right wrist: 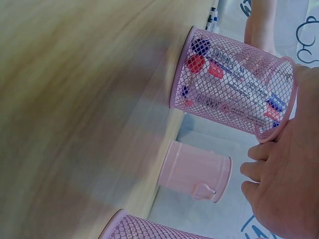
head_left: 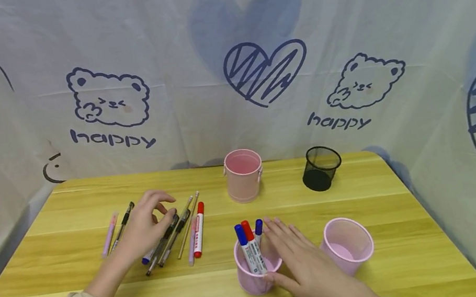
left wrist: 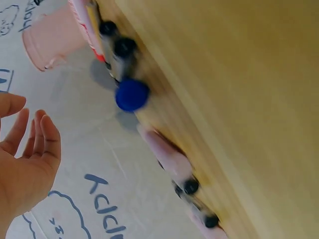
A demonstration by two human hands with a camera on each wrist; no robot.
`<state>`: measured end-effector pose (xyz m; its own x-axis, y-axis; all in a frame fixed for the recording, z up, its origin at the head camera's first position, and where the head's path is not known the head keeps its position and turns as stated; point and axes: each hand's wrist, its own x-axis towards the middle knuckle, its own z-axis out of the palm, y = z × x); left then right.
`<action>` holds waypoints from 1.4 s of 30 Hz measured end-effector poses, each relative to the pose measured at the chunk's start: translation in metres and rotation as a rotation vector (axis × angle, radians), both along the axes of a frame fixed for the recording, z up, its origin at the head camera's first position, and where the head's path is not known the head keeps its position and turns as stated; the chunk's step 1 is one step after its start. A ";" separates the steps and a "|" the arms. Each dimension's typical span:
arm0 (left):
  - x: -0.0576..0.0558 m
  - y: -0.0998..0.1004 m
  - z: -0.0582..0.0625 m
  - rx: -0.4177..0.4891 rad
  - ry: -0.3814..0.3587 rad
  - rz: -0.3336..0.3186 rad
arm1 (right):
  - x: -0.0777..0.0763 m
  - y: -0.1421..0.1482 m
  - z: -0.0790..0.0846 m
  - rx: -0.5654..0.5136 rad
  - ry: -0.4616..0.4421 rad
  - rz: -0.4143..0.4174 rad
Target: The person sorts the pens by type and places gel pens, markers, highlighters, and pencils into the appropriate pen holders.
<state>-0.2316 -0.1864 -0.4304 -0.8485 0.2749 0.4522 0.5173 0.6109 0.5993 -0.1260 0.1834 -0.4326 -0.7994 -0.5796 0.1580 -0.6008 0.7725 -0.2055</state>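
Observation:
My left hand (head_left: 146,225) hovers over a loose bunch of pens (head_left: 168,240), thumb and fingers apart with nothing between them. In the left wrist view the same hand (left wrist: 30,154) shows its bent fingers clear of a blue-ended marker (left wrist: 132,94). My right hand (head_left: 303,264) lies against the right side of a pink mesh pen cup (head_left: 254,284), fingers extended and thumb by the near rim. Blue-capped and red-capped markers (head_left: 251,252) stand in that cup. From the right wrist, the mesh cup (right wrist: 234,84) appears sideways with markers visible through it.
A red-capped marker (head_left: 198,229) lies right of the bunch; a pink pen (head_left: 110,234) and a black-capped pen (head_left: 122,225) lie left. Another pink cup (head_left: 347,240) stands beside my right hand. Farther back are a pink bucket (head_left: 245,181) and a black mesh cup (head_left: 321,171).

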 end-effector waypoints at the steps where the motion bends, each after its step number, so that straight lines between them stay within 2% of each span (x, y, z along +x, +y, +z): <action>1: -0.001 -0.003 0.000 -0.017 -0.027 0.005 | 0.000 0.000 0.000 -0.003 0.005 0.001; 6: -0.006 -0.013 -0.002 -0.107 -0.131 0.004 | 0.000 0.000 -0.001 -0.004 0.021 0.003; 14: -0.018 -0.026 -0.007 -0.205 -0.237 -0.069 | 0.000 0.000 0.000 0.008 -0.016 0.003; 24: -0.031 -0.031 -0.012 -0.271 -0.318 -0.174 | 0.000 0.000 0.001 -0.002 -0.022 0.002; 32: -0.039 -0.031 -0.015 -0.319 -0.371 -0.190 | 0.000 0.000 0.001 -0.008 -0.014 0.002; 42: -0.044 -0.028 -0.011 -0.362 -0.408 -0.220 | 0.000 -0.001 0.002 -0.008 -0.048 -0.013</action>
